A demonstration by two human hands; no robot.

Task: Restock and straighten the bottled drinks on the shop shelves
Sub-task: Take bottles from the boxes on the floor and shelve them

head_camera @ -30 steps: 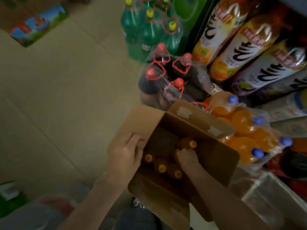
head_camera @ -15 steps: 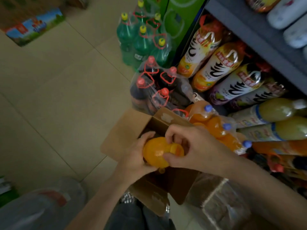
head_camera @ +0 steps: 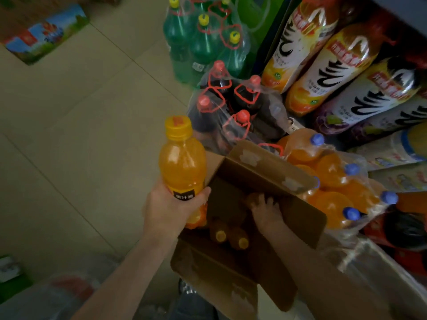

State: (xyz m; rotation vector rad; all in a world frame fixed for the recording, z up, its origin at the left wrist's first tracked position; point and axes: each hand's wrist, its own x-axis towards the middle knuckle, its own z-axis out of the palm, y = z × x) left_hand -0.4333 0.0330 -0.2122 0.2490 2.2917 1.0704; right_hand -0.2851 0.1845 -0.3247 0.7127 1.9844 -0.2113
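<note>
We see the left hand (head_camera: 171,206) wrapped round an orange juice bottle (head_camera: 182,165), held upright (yellow cap on top) just beside the open cardboard box (head_camera: 265,172), at its nine o'clock. The right hand (head_camera: 265,210) reaches down inside the box; we cannot tell whether its fingers grip anything. More small bottles (head_camera: 231,236) stand at the hand's seven o'clock.

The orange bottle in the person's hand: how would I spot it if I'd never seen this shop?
Find the open cardboard box on the floor beside the shelves. Just left of it, the left hand holds one small orange bottle upright. Unlike the wrapped blue-capped orange bottles to the right, it is loose and has a yellow cap.
</note>
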